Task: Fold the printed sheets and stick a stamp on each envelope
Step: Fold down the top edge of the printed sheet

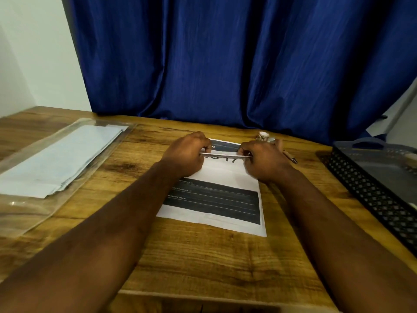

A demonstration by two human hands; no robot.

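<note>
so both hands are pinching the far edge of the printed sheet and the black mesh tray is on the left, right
No: the head view shows the black mesh tray on the right; a clear plastic sleeve lies on the left. The left hand and right hand do pinch the printed sheet by its far edge.

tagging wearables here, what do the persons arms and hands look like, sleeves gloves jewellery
Both forearms are bare to the frame edge, no sleeves showing. The left hand and right hand wear no gloves. No watch, bracelet or ring is visible, though parts of the hands are hidden.
</note>
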